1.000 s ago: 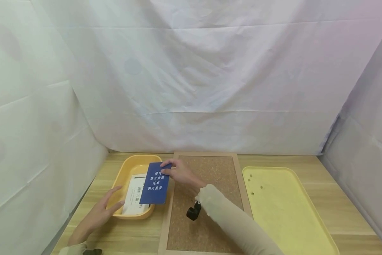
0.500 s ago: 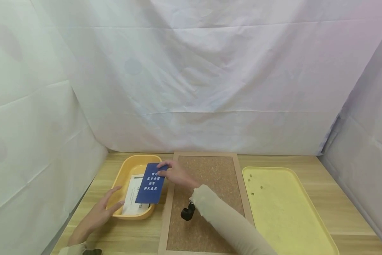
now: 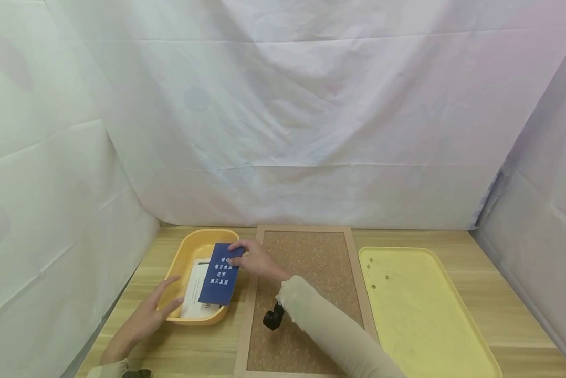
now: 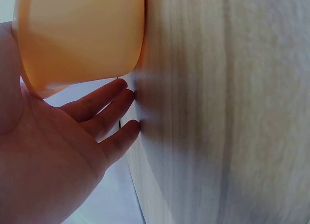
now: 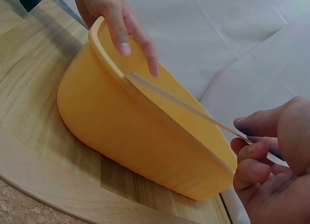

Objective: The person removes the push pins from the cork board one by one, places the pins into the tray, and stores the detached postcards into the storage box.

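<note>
A blue card (image 3: 220, 274) with white lettering is pinched at its upper right corner by my right hand (image 3: 256, 258), between thumb and fingers. It is over the right rim of a yellow-orange plastic bin (image 3: 184, 257). Seen almost edge-on in the right wrist view, the card (image 5: 184, 105) slants across that rim. White printed cards (image 3: 194, 294) lie inside, partly covered by the blue one. At the bin's near left corner is my left hand (image 3: 143, 315), thumb and one finger reaching over the rim. In the left wrist view the other fingers (image 4: 114, 144) stretch out loosely beside the bin's wall.
A wood-framed cork board (image 3: 306, 273) lies to the right of the bin, under my right forearm. Farther right is a yellow tray (image 3: 420, 310) with several small dark pieces (image 3: 387, 277) near its far left corner. White cloth (image 3: 283, 115) hangs behind the wooden table (image 3: 202, 349).
My right hand has moved the blue card a little to the left, farther over the bin and its white cards. My left hand has stayed in place.
</note>
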The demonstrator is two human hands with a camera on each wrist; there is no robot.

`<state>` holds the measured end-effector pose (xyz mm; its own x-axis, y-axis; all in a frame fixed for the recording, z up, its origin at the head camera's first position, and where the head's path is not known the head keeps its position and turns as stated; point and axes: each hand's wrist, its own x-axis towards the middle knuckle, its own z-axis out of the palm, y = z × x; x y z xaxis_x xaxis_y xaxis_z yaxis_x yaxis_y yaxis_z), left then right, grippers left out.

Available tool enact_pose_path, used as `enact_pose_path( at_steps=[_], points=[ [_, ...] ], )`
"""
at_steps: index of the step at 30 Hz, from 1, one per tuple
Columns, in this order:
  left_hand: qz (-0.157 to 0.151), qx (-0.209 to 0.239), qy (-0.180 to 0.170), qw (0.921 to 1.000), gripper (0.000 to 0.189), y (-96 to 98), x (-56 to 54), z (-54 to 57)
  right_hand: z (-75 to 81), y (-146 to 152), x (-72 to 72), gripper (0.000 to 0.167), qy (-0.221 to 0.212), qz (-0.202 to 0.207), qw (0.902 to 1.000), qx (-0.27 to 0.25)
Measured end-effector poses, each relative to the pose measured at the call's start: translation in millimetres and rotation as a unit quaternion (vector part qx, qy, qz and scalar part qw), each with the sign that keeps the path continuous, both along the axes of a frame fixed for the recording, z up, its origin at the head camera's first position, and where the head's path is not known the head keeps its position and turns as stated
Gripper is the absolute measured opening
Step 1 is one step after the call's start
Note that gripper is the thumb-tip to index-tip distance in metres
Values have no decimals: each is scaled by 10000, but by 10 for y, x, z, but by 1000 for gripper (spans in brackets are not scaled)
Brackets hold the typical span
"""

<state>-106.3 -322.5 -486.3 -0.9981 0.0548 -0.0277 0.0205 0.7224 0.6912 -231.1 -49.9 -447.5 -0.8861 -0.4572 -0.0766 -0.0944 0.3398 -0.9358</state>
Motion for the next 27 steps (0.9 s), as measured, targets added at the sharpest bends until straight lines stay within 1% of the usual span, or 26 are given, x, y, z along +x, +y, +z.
enact_pose_path(
  at_steps=[6, 13, 18, 27],
  points=[
    [2, 18, -39, 10000, 64, 2, 0, 13, -8, -15, 14, 28, 102, 22, 9998, 140],
    [-25, 44, 67, 10000, 63, 3, -2, 13, -62, -66, 11, 33, 268, 215, 9992, 227],
    [-37, 48, 154, 9999, 62, 1, -6, 7, -64, -95, 28, 35, 351, 355, 9985, 217],
    [-56, 55, 244, 9997, 62, -4, -4, -15, -81, -134, 66, 35, 199, 437, 9988, 35]
  ],
)
